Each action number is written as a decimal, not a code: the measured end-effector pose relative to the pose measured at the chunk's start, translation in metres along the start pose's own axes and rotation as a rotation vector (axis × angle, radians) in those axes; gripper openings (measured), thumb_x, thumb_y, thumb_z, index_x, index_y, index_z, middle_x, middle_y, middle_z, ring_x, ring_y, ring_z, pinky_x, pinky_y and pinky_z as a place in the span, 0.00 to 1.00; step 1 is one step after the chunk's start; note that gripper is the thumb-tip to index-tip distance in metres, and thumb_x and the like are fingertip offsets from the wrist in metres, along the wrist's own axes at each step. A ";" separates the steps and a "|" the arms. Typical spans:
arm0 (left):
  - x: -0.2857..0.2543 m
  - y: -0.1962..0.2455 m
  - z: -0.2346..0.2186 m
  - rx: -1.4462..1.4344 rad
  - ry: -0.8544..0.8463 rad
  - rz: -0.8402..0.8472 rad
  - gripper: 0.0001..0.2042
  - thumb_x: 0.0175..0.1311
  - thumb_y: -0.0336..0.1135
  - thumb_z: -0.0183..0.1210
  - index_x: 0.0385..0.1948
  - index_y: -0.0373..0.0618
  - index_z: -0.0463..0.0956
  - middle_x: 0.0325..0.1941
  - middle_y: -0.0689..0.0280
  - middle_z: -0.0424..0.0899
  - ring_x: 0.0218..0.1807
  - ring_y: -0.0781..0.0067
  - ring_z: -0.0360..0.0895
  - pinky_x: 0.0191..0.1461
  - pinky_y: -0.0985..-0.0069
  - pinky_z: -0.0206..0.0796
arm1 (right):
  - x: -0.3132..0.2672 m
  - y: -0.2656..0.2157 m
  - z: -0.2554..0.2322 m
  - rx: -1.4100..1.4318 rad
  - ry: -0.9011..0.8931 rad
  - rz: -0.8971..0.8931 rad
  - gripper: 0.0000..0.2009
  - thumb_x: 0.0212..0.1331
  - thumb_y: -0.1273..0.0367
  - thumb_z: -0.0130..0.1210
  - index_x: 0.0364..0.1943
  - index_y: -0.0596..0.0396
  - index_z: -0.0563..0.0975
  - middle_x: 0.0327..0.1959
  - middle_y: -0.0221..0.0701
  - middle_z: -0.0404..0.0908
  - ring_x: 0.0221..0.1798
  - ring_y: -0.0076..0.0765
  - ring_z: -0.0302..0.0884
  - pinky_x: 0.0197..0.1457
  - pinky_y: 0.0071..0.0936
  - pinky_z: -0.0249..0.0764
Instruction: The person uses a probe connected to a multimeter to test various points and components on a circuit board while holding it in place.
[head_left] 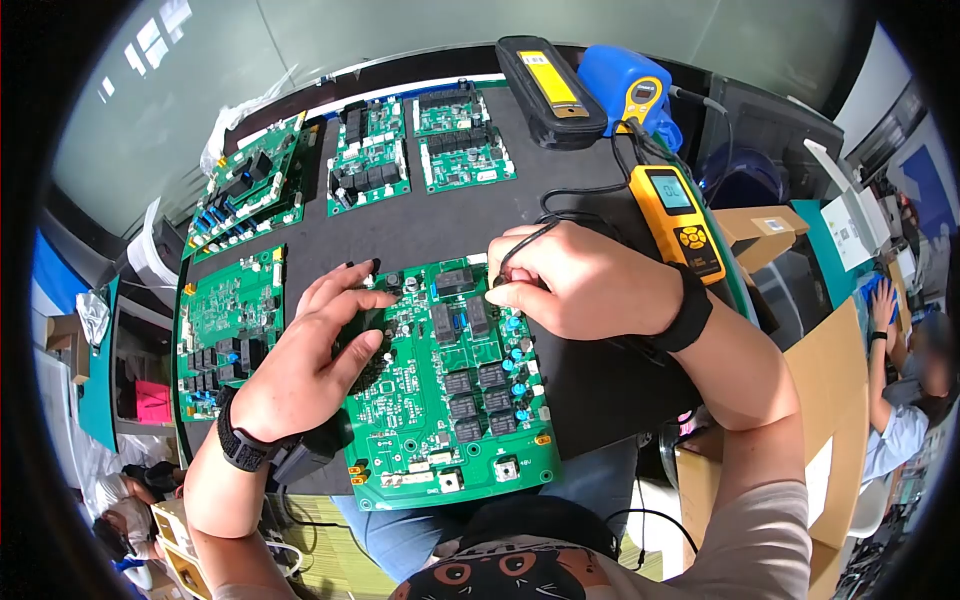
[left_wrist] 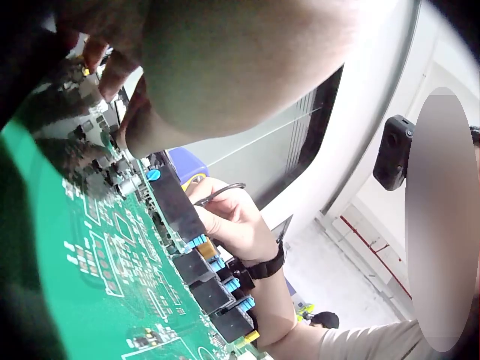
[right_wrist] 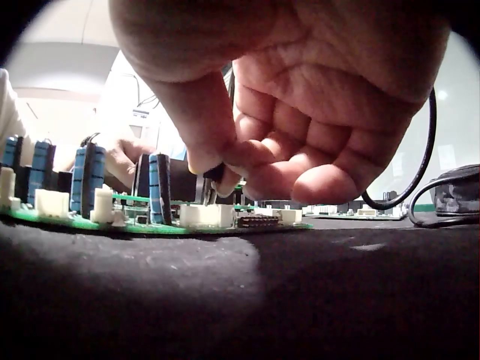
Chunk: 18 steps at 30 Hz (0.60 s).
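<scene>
A large green circuit board (head_left: 410, 420) with black relays (head_left: 465, 405) lies in front of me at the mat's near edge. My left hand (head_left: 310, 350) rests at its upper left side, fingers spread over the edge and small parts. At the upper right edge, my right hand (head_left: 590, 285) pinches a black-cabled tip (right_wrist: 215, 172) between thumb and fingers. Its thin metal end points down at a white connector (right_wrist: 204, 216), close beside tall blue components (right_wrist: 159, 191). The black cable (head_left: 585, 190) loops behind the hand towards the yellow handheld meter (head_left: 690, 225), whose screen is lit.
More green boards lie on the dark mat (head_left: 400, 232): a stack (head_left: 245, 180) at back left, one board (head_left: 235, 310) to the left, several small ones (head_left: 465, 150) at the back. A black case (head_left: 550, 95) and a blue device (head_left: 625, 80) stand at back right, cardboard (head_left: 830, 400) at right.
</scene>
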<state>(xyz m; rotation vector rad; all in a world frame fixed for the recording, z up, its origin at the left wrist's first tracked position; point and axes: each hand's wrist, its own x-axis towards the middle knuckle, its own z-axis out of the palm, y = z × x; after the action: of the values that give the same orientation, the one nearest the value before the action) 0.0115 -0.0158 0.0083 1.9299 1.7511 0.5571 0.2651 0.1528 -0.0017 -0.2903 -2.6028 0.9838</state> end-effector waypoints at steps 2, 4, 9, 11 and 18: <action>0.000 0.000 0.000 0.004 -0.003 0.001 0.17 0.72 0.28 0.57 0.61 0.45 0.76 0.78 0.49 0.63 0.80 0.48 0.57 0.80 0.58 0.49 | 0.000 0.001 0.000 -0.004 0.000 -0.003 0.08 0.61 0.72 0.58 0.29 0.62 0.74 0.27 0.47 0.77 0.33 0.59 0.77 0.38 0.44 0.73; 0.000 0.000 0.000 0.004 -0.004 -0.002 0.17 0.72 0.28 0.57 0.61 0.44 0.76 0.78 0.49 0.63 0.80 0.48 0.57 0.80 0.58 0.50 | 0.000 0.004 0.002 -0.007 0.001 -0.005 0.08 0.61 0.72 0.58 0.29 0.62 0.74 0.26 0.46 0.77 0.32 0.59 0.77 0.37 0.44 0.73; 0.000 -0.002 0.000 -0.009 -0.008 0.012 0.17 0.73 0.30 0.58 0.61 0.45 0.75 0.76 0.47 0.63 0.80 0.43 0.55 0.80 0.55 0.49 | 0.000 0.005 0.001 -0.009 0.011 -0.067 0.07 0.61 0.72 0.58 0.29 0.62 0.74 0.26 0.46 0.77 0.33 0.59 0.77 0.38 0.44 0.73; 0.000 -0.001 0.000 -0.009 -0.010 0.012 0.17 0.73 0.30 0.58 0.61 0.44 0.75 0.76 0.46 0.63 0.80 0.43 0.55 0.80 0.55 0.49 | -0.001 0.008 0.004 -0.007 0.021 -0.081 0.09 0.61 0.74 0.59 0.26 0.64 0.74 0.28 0.43 0.77 0.32 0.54 0.75 0.39 0.41 0.73; 0.001 0.000 0.000 -0.019 -0.009 0.004 0.17 0.72 0.30 0.58 0.61 0.44 0.75 0.76 0.46 0.63 0.79 0.43 0.56 0.80 0.56 0.50 | -0.002 0.006 0.003 -0.006 0.000 -0.026 0.12 0.61 0.75 0.61 0.22 0.67 0.72 0.30 0.41 0.78 0.34 0.51 0.76 0.40 0.39 0.73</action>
<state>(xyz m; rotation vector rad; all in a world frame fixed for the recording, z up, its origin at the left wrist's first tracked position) 0.0113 -0.0151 0.0079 1.9209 1.7309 0.5636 0.2661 0.1554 -0.0083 -0.2575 -2.6039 0.9670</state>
